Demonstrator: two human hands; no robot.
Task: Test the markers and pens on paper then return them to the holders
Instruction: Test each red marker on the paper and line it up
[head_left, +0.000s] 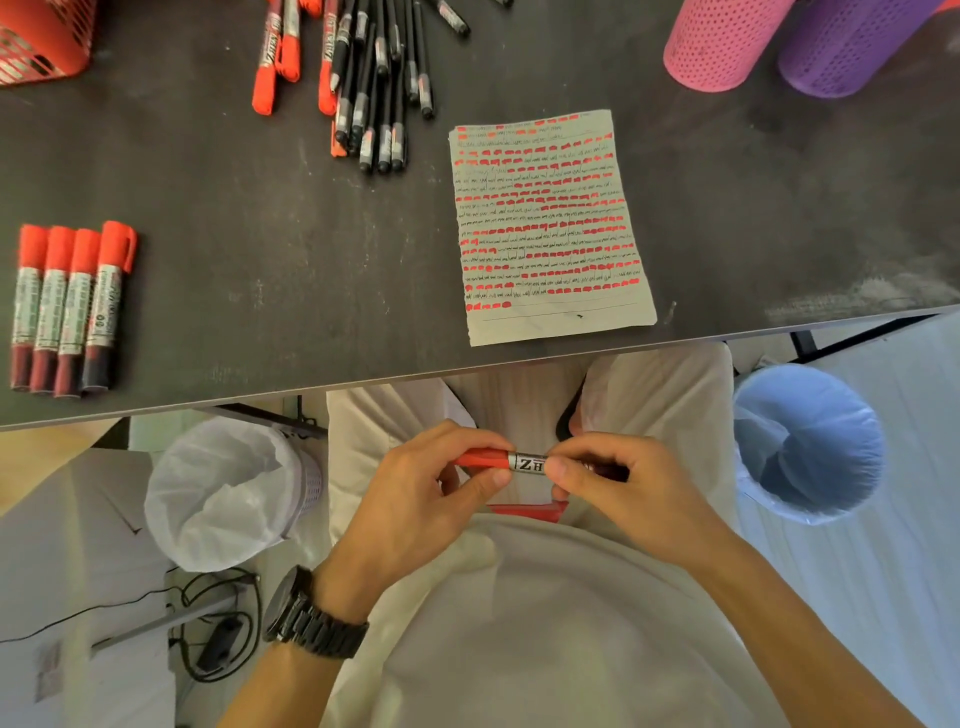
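Below the tabletop (260, 312) near edge, over the lap, left hand (415, 499) pinches the red marker (524, 462) cap, right hand (618, 488) grips its barrel, likely to uncap it for the paper (550, 322).

White-lined bin (228, 493) left, blue-lined bin (810, 447) right, cables (218, 623) on floor.

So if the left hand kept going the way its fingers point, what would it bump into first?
Probably the right hand. The left hand grips the red cap end of the marker, fingers aimed along it toward the right hand gripping the other end. Depth is hard to judge.
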